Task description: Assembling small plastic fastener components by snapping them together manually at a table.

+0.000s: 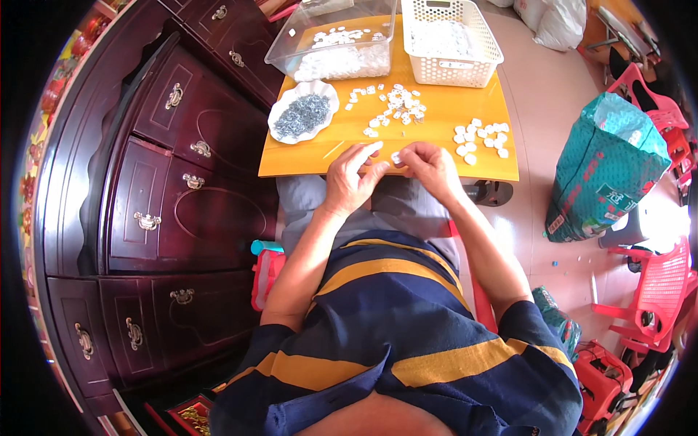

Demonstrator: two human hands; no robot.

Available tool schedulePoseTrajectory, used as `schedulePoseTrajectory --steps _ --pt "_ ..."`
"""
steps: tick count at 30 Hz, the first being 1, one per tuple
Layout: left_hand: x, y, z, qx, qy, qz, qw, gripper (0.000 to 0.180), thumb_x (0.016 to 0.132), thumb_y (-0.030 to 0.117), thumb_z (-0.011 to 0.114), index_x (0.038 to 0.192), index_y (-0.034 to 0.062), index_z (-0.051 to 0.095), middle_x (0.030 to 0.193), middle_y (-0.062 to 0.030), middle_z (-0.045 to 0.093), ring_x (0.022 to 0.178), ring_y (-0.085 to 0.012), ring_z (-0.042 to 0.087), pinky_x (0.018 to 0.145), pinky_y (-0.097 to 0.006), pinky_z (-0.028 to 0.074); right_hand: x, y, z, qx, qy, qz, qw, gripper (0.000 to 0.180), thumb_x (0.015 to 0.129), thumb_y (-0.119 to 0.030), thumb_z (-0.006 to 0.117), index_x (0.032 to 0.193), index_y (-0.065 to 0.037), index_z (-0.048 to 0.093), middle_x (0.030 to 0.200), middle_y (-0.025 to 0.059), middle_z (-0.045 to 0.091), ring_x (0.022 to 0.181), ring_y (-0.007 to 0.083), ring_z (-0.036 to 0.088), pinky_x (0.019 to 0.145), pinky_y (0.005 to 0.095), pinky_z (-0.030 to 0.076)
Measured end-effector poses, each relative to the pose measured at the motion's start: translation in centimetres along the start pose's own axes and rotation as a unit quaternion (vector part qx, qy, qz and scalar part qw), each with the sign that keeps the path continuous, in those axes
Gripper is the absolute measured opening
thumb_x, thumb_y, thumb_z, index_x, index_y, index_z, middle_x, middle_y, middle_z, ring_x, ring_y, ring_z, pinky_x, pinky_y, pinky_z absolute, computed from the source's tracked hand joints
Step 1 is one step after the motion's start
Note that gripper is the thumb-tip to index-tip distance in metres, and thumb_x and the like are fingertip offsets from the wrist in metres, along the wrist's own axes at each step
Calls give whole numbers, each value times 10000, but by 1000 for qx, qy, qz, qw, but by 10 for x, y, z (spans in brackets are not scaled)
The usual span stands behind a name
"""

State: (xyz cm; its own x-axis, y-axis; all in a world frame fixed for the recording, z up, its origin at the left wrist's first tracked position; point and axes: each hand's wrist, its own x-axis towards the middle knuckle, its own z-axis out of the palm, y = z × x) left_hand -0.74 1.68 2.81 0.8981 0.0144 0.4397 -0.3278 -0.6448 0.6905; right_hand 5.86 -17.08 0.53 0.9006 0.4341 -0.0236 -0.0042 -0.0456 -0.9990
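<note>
Near the front edge of the yellow table, my right hand pinches a small white plastic piece between thumb and fingertips. My left hand is just left of it, fingers half bent, with a gap between thumb and forefinger and nothing visible there. Beyond my hands lies a loose group of small white plastic pieces. Another group of rounded white pieces lies to the right. A white scalloped dish at the left holds many small dark grey metal parts.
At the table's back stand a clear plastic bin of white pieces and a cream perforated basket. A thin yellowish stick lies near the left edge. Dark wooden cabinets line the left; a teal bag and pink chair are right.
</note>
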Motion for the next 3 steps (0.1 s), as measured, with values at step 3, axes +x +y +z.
schedulePoseTrajectory --steps 3 --pt "13 -21 -6 93 27 -3 995 270 875 108 714 1137 50 681 940 -135 687 803 -237 699 735 -370 555 8 3 -16 -104 12 -71 992 339 918 -305 595 872 1 732 753 76 736 666 168 692 646 299 544"
